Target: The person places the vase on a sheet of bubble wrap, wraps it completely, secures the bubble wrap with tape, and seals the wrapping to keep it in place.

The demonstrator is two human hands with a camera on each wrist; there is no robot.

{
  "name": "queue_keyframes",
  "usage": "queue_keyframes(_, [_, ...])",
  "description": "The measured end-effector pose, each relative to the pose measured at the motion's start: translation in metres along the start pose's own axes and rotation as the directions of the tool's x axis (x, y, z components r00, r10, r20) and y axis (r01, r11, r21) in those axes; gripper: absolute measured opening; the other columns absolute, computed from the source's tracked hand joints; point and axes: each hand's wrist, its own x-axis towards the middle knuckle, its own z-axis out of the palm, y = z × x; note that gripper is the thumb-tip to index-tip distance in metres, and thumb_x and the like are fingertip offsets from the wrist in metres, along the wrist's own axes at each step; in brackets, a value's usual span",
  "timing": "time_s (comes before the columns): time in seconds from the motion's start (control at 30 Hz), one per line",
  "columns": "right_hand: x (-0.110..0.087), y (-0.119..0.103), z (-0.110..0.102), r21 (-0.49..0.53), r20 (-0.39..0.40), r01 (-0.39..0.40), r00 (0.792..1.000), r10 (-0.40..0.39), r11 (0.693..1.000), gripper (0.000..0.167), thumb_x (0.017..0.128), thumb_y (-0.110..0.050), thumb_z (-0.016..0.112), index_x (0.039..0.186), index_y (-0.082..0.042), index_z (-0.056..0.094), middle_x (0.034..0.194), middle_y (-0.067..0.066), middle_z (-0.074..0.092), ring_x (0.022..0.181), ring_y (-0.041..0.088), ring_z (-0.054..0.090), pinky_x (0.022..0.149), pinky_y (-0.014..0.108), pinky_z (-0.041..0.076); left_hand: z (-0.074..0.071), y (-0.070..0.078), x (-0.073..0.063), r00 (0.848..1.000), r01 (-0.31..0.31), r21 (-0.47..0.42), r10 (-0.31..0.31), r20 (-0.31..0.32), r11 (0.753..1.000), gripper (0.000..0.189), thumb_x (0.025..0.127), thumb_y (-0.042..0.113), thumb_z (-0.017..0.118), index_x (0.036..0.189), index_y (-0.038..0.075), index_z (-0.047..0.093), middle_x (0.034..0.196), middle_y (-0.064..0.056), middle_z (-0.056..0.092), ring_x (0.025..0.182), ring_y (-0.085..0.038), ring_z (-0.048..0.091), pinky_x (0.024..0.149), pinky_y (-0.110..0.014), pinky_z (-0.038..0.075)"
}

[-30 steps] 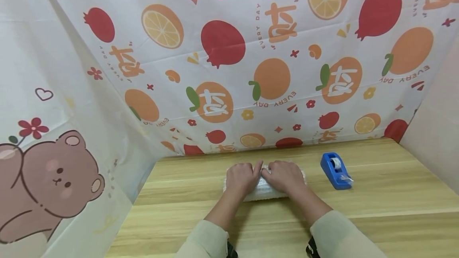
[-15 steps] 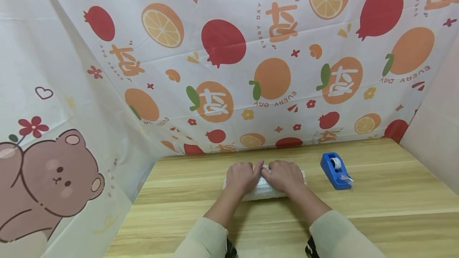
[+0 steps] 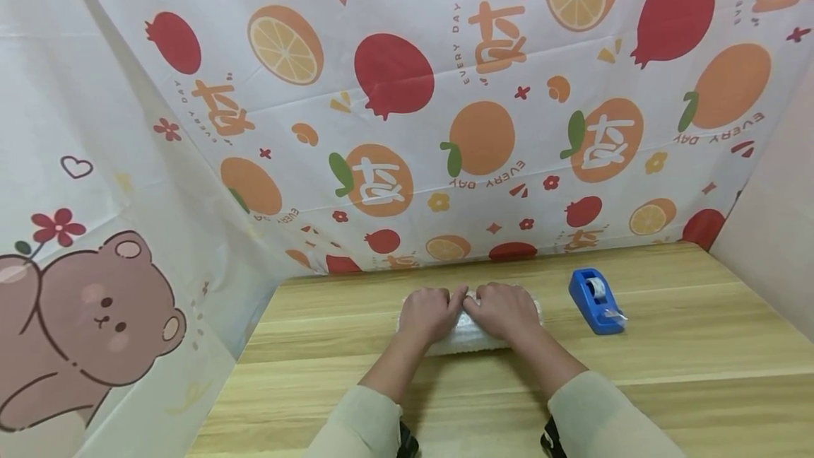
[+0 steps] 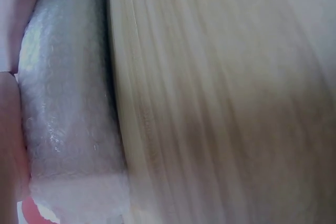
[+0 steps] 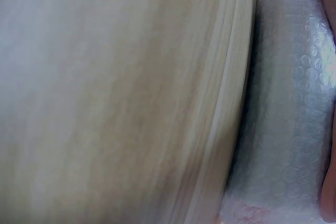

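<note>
A bundle of clear bubble wrap (image 3: 468, 339) lies crosswise on the wooden table, rolled into a long rounded shape. My left hand (image 3: 429, 313) grips its left half from above, knuckles up and fingers curled over the far side. On the right half, my right hand (image 3: 506, 311) holds it the same way. The two thumbs come together near the middle of the roll. In the left wrist view the bubble wrap (image 4: 68, 108) fills the left side; in the right wrist view the bubble wrap (image 5: 286, 103) runs down the right side. Whatever is inside the wrap is hidden.
A blue tape dispenser (image 3: 600, 311) with a loose tape end stands on the table (image 3: 305, 373) to the right of the roll. Behind the table hangs a fruit-printed cloth (image 3: 420, 182), and a bear-printed cloth (image 3: 121, 182) hangs on the left.
</note>
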Motion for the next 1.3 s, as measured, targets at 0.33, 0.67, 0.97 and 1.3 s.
queue_keyframes(0.33, [-0.001, -0.001, -0.001, 0.002, -0.005, -0.009, 1.000, 0.009, 1.000, 0.050, 0.097, -0.057, 0.038, 0.071, -0.020, 0.061, 0.071, -0.002, 0.058, 0.063, 0.019, 0.051, 0.062, 0.038, 0.043, -0.002, -0.001, -0.004, 0.999, -0.050, 0.025, 0.050, 0.007, 0.998, 0.056, 0.102, 0.048, 0.030, 0.065, 0.016, 0.059, 0.070, -0.004, 0.064, 0.064, -0.023, 0.059, 0.059, -0.037, 0.047])
queue_keyframes(0.67, [0.001, 0.000, -0.002, 0.024, 0.011, -0.028, 1.000, 0.028, 0.999, 0.044, 0.093, -0.052, 0.039, 0.080, -0.021, 0.068, 0.081, -0.003, 0.065, 0.067, 0.018, 0.053, 0.063, 0.037, 0.044, 0.003, -0.003, -0.021, 0.992, -0.126, 0.077, 0.126, 0.000, 0.989, 0.051, 0.098, 0.053, 0.036, 0.098, 0.014, 0.068, 0.088, -0.005, 0.071, 0.080, -0.026, 0.067, 0.066, -0.040, 0.051])
queue_keyframes(0.97, [0.007, 0.000, -0.003, 0.025, 0.073, -0.027, 0.997, 0.026, 0.999, 0.045, 0.093, -0.052, 0.040, 0.090, -0.020, 0.071, 0.084, -0.003, 0.064, 0.070, 0.019, 0.053, 0.064, 0.037, 0.044, 0.005, -0.009, -0.027, 0.969, -0.248, 0.098, 0.247, 0.018, 0.964, 0.089, 0.068, 0.089, 0.054, 0.122, 0.019, 0.059, 0.098, -0.002, 0.068, 0.080, -0.022, 0.065, 0.066, -0.037, 0.052])
queue_keyframes(1.3, [0.011, 0.000, -0.005, 0.043, 0.119, -0.042, 0.992, 0.037, 0.998, 0.046, 0.094, -0.055, 0.042, 0.095, -0.020, 0.073, 0.086, -0.002, 0.063, 0.073, 0.020, 0.053, 0.066, 0.037, 0.042, 0.003, -0.009, -0.031, 0.966, -0.254, 0.075, 0.250, 0.061, 0.964, 0.096, 0.061, 0.084, 0.068, 0.130, 0.020, 0.053, 0.105, -0.003, 0.063, 0.087, -0.023, 0.061, 0.073, -0.042, 0.052])
